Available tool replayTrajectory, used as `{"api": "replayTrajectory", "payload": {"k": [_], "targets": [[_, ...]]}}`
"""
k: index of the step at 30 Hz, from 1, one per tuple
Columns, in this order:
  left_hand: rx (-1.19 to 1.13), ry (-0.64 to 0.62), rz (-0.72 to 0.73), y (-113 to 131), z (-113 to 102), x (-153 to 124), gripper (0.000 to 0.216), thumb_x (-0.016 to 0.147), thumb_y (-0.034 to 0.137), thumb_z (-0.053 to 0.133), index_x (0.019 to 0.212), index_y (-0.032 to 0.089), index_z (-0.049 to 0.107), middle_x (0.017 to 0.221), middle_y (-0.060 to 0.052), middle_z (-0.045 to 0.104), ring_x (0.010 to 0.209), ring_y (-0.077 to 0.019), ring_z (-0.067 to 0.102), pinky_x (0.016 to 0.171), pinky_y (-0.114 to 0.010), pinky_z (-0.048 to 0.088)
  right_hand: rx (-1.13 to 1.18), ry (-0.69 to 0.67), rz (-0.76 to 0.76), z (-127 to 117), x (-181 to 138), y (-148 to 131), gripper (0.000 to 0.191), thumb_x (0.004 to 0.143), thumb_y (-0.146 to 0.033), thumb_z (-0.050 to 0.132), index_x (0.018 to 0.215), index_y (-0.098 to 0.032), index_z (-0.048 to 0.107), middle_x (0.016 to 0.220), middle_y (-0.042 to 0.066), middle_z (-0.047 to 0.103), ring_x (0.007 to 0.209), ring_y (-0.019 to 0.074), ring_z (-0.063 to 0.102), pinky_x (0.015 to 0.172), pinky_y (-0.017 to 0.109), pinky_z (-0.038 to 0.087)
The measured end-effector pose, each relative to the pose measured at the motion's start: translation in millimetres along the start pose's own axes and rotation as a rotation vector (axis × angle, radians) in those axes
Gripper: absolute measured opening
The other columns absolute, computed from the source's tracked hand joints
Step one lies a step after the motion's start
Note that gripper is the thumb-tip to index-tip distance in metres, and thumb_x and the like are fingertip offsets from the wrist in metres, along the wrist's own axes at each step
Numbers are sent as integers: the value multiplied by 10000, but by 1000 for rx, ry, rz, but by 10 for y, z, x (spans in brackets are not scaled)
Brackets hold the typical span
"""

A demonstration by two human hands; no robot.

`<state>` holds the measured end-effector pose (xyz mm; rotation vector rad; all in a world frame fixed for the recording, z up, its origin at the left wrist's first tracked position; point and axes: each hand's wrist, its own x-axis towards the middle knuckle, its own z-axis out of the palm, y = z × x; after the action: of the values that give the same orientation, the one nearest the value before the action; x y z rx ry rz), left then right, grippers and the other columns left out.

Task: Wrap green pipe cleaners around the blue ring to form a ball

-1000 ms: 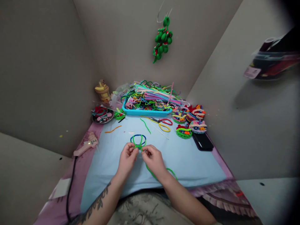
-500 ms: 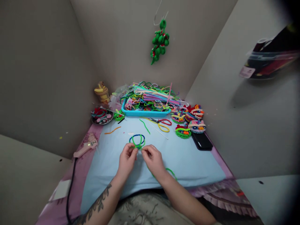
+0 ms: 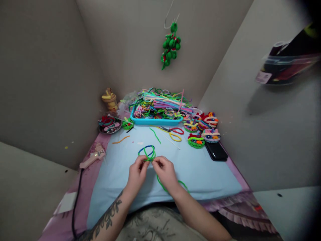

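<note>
My left hand and my right hand meet over a pale blue mat, fingers pinched together. Between the fingertips they hold a small ring made of blue and green pipe cleaners, which sticks out just beyond them. A loose green pipe cleaner tail trails from under my right hand toward the mat's front edge.
A blue tray heaped with coloured pipe cleaners stands at the back. Scissors, several finished fuzzy pieces, a black phone, a pink glue gun with cord, a round dish. A green ornament hangs on the wall.
Both hands stay pinched on the ring. The ring has tilted slightly and the fingers have shifted a little closer to me.
</note>
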<state>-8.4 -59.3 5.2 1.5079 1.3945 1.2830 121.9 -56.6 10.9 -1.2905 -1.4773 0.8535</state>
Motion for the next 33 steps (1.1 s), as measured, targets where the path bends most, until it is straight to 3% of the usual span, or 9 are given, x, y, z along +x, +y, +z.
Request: {"api": "replayTrajectory", "payload": {"k": [7, 11, 14, 18, 22, 33], "targets": [[7, -13, -6, 0, 0, -18, 100, 743, 254, 577, 829, 209, 602, 707, 1, 600, 586, -122, 514, 598, -230, 392, 25, 3, 40, 14, -26, 48, 146, 769, -229, 497, 654, -173, 568, 618, -8, 551, 599, 117, 505, 569, 217, 410], [-170, 3, -120, 9, 16, -3, 163, 741, 288, 590, 865, 199, 532, 678, 16, 559, 589, -113, 507, 569, -214, 383, 30, 43, 31, 13, -53, 11, 85, 763, -258, 534, 779, -179, 560, 632, -17, 555, 574, 111, 517, 572, 218, 426], [-315, 18, -185, 12, 19, 17, 217, 723, 310, 608, 875, 195, 504, 722, 9, 566, 629, -114, 525, 585, -213, 399, 21, 19, -11, 11, -67, -38, 162, 754, -252, 553, 902, -184, 562, 593, -40, 521, 545, 106, 498, 568, 214, 424], [-342, 16, -145, -7, 18, 14, 186, 731, 293, 598, 853, 189, 504, 776, -10, 575, 710, -128, 547, 651, -234, 424, -6, -16, -26, 12, -69, -75, 239, 763, -236, 546, 997, -191, 574, 588, -44, 515, 539, 104, 489, 571, 214, 414], [-274, -1, -73, -49, 18, -16, 137, 759, 281, 570, 837, 183, 512, 797, -26, 580, 763, -145, 561, 710, -258, 429, -82, -54, -39, 1, -75, -82, 163, 761, -217, 541, 910, -198, 603, 577, -42, 513, 544, 108, 490, 563, 215, 393], [-167, 0, -25, -22, 33, -32, 114, 769, 256, 547, 860, 188, 536, 781, -19, 594, 730, -140, 570, 671, -244, 432, -218, -17, -149, -44, -108, -82, 170, 786, -218, 497, 902, -198, 619, 647, 4, 586, 610, 138, 534, 623, 245, 404]]}}
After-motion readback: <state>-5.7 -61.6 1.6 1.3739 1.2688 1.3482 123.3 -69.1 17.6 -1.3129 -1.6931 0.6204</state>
